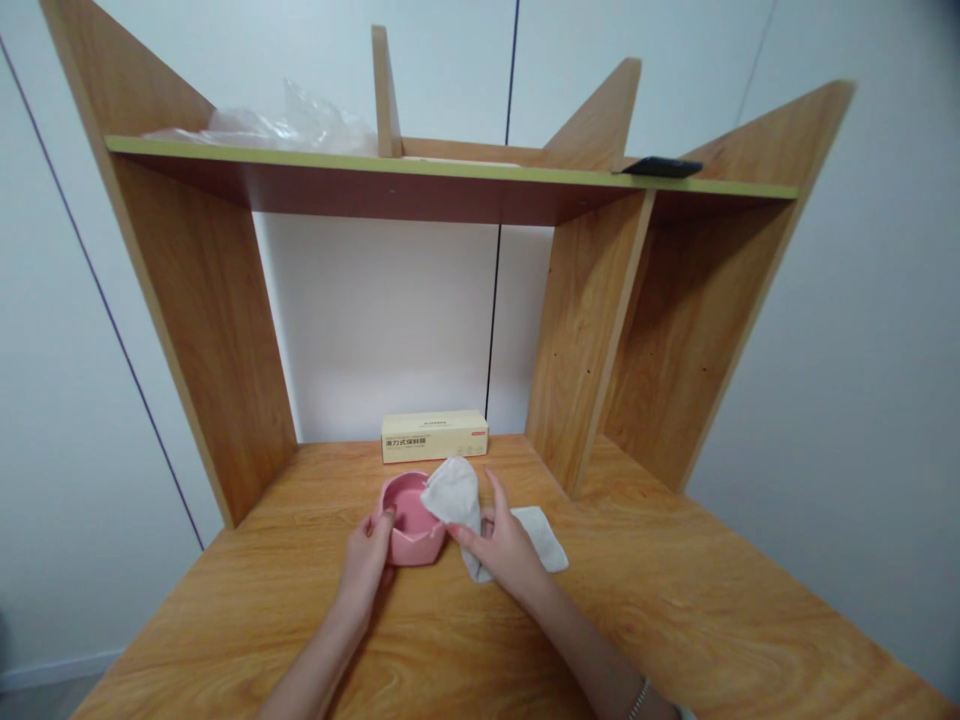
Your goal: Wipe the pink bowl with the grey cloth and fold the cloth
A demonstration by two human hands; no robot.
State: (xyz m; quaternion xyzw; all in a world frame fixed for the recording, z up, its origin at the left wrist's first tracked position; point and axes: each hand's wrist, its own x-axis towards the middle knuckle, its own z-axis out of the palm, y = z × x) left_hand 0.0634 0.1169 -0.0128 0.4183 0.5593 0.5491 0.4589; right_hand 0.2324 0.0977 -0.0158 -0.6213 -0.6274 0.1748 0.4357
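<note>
Left hand [367,555] is gripping a pink dish [417,549] by its left side, in front of a cream box [435,440] on the wooden surface [675,600] — right hand [510,552] has a white cloth [453,490] pinched at the dish's right rim. Some pale fabric [545,540] lies beside that hand — honestly can't tell if it's the same piece.

Pink bowl [417,549], pale grey cloth [454,489], cream box [435,437], brown wood-grained desk [637,590]
</note>
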